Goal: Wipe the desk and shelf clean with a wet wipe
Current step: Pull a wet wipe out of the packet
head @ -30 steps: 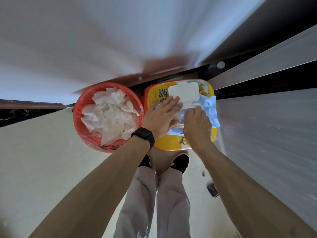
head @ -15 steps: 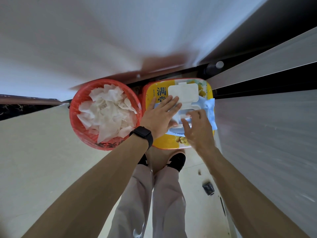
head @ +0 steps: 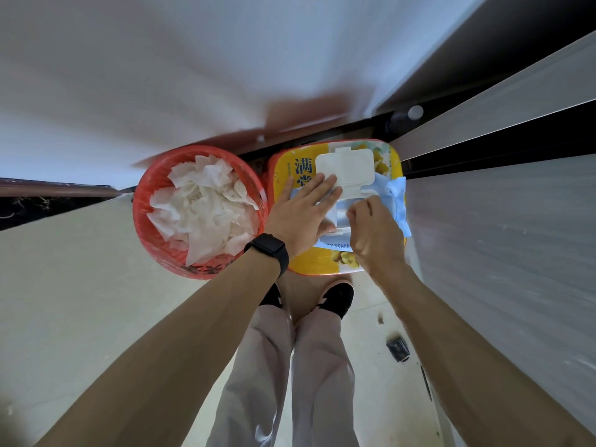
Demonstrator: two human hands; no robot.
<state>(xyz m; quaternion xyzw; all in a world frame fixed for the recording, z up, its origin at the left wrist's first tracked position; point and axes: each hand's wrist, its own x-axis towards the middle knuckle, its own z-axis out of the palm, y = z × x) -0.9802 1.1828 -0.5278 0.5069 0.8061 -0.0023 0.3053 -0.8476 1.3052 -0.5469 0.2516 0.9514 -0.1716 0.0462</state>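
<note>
A blue wet wipe pack [head: 396, 201] lies on a yellow box [head: 322, 264], its white flip lid [head: 345, 167] open and folded back. My left hand [head: 303, 214] lies flat on the pack's left side, fingers spread, pressing it down. My right hand [head: 374, 235] is curled over the pack's opening. Its fingertips pinch the white wet wipe [head: 341, 211] that shows there. Most of that wipe is hidden inside the pack and under my fingers.
A red basket [head: 145, 191] full of crumpled used wipes [head: 203, 209] stands touching the box's left side. Grey shelf boards [head: 490, 240] run along the right and a white surface [head: 161, 75] fills the top. My shoes and a small dark object [head: 398, 348] are on the floor.
My right hand lifted off the pack, opened, then came back down with its fingers curled and pinched at the opening. My left hand stayed flat on the pack.
</note>
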